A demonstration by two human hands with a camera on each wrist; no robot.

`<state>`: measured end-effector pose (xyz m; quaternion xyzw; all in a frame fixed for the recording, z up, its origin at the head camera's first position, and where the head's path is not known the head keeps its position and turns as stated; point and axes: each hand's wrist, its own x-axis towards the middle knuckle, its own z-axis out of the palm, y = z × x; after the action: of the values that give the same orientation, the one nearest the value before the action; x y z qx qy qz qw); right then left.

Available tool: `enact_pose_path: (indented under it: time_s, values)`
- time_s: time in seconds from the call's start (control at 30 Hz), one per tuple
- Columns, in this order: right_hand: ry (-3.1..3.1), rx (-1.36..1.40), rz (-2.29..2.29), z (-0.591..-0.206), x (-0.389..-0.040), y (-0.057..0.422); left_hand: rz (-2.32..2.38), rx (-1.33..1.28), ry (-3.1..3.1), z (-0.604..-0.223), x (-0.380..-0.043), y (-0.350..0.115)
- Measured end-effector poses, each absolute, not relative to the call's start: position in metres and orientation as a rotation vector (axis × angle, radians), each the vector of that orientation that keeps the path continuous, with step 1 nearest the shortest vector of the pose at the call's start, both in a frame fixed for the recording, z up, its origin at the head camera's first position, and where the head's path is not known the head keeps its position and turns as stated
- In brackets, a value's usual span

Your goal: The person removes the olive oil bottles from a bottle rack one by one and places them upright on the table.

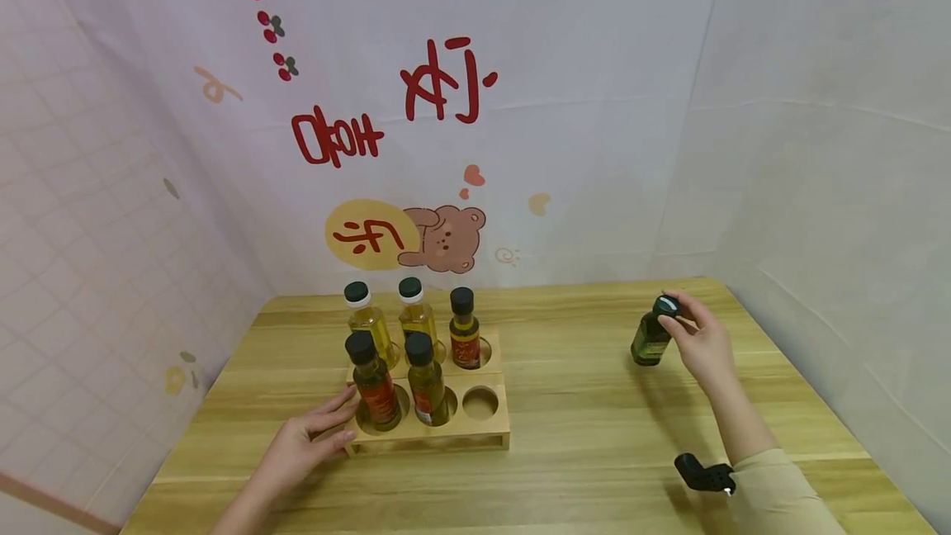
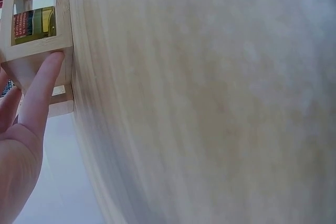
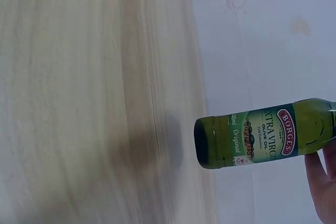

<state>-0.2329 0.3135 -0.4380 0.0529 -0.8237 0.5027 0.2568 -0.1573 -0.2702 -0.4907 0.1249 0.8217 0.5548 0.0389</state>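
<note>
Table (image 1: 579,428): right hand (image 1: 702,345) (4 o'clock) pinches bottle (image 1: 650,343), cap (image 1: 664,305) outside right-wrist view; left hand (image 1: 312,438) (7 o'clock), straight-fingered, touches rack (image 1: 490,429)

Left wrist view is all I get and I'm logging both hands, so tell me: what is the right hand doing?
Observer: The right hand grips a green bottle near its cap.
Operator: What does the label say?
Observer: In the right wrist view it reads Borges Extra Virgin Olive Oil.
Operator: Is any hole in the rack without a bottle?
Observer: Yes, seen from the head: the right-hand hole of the row nearest the person.
</note>
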Motion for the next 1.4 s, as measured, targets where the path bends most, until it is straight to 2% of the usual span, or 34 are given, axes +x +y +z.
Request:
enact_pose_path:
  time_s: [0.73, 1.4]
  values:
    - [-2.261, 0.003, 1.326, -0.446, -0.241, 0.343, 1.715, 0.402, 2.47, -0.492, -0.157, -0.271]
    - [-2.314, -0.076, 1.291, -0.45, -0.243, 0.349, 1.701, 0.39, 2.477, -0.491, -0.157, -0.271]
